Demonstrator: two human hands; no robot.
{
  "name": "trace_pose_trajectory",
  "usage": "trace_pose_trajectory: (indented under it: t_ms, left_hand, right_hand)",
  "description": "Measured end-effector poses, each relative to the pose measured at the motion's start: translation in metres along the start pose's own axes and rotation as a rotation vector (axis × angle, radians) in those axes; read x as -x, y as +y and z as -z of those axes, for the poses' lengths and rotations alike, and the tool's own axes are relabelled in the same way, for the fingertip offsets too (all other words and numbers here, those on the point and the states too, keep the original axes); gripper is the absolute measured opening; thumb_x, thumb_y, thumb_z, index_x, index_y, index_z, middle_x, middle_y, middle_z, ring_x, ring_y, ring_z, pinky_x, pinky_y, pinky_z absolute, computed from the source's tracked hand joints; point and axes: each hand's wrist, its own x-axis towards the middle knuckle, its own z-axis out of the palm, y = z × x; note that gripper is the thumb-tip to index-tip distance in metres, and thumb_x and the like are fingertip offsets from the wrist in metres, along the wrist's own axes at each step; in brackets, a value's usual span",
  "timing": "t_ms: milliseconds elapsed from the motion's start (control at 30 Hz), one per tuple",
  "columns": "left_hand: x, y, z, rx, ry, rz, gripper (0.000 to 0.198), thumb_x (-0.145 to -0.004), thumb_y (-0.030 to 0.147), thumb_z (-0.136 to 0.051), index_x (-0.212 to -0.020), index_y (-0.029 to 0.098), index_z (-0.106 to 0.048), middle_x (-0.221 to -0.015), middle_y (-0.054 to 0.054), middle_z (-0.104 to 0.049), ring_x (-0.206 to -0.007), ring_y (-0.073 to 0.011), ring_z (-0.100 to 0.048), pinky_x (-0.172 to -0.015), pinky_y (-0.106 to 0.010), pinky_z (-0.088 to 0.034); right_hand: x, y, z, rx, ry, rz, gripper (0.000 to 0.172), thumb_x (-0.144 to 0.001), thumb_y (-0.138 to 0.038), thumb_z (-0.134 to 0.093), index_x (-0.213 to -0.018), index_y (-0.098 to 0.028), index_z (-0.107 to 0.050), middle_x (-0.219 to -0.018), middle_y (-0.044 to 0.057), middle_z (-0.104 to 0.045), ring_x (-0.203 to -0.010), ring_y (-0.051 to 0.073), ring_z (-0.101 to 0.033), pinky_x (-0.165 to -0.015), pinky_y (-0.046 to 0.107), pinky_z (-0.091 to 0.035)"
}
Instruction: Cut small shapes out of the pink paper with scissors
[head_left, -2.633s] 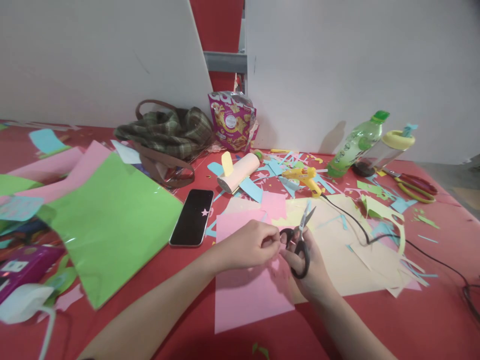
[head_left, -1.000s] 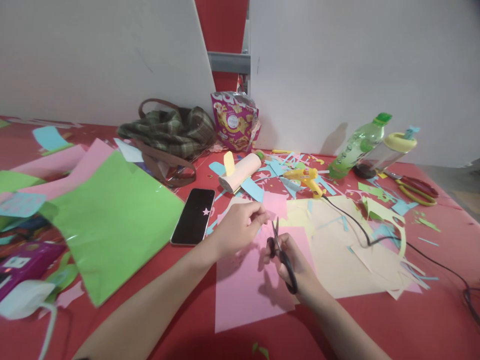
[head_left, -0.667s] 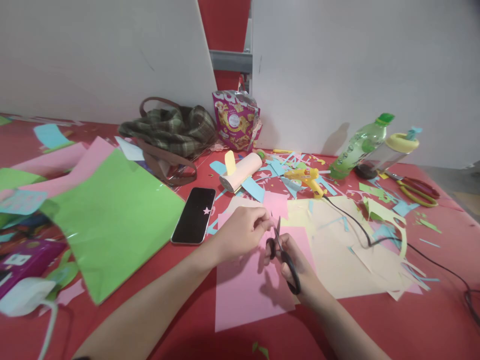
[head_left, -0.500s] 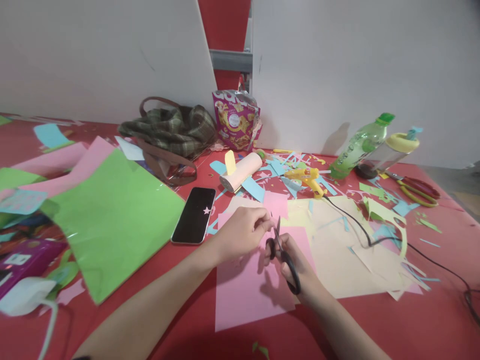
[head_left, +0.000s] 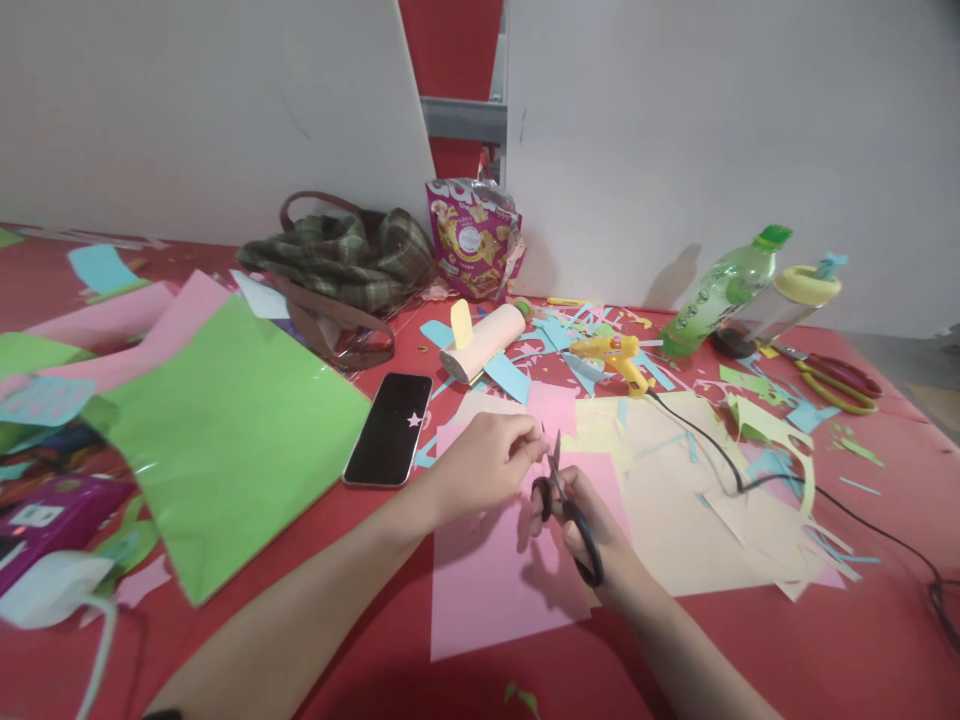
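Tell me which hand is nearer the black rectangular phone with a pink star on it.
Left. The left hand is right of the phone, not touching it; the right hand, holding black-handled metal scissors, is farther right.

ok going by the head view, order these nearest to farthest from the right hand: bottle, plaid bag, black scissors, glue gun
1. Black scissors: held in the right hand.
2. Glue gun: ahead, beyond the hand.
3. Bottle: farther back, to the right, near the wall.
4. Plaid bag: also far back, well off to the left.
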Motion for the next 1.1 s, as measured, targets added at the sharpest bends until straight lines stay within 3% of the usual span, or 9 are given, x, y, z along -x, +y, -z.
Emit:
trace_pose_trajectory:
  t_ms: [333,1100]
  left_hand:
    - [-0.0014,-0.0003,0.0037,-0.024,-0.021,-0.008,0.024,-0.079,0.025,-0.036,-0.058,0.015,-0.043,-0.057,0.003,-0.047,-0.056,-0.0085,-0.043,-0.055,-0.02,-0.032]
    - [-0.0032,-0.0044,0.0061,0.043,-0.068,0.039,0.023,-0.077,0.027,-0.039,-0.06,0.016,-0.049,-0.06,0.002,-0.053,-0.059,-0.0098,-0.047,-0.057,-0.02,-0.035]
  right_hand:
    - [-0.0009,-0.0017,-0.0012,-0.029,-0.038,-0.001,0.031,-0.07,-0.046,-0.053,-0.076,-0.022,-0.035,-0.068,-0.001,-0.044,-0.058,0.013,-0.044,-0.056,0.027,-0.036]
    - [-0.002,0.0001,0.0003,-0.035,-0.052,0.011,0.03,-0.072,-0.042,-0.053,-0.075,-0.021,-0.032,-0.065,-0.003,-0.044,-0.054,0.011,-0.045,-0.052,0.025,-0.035]
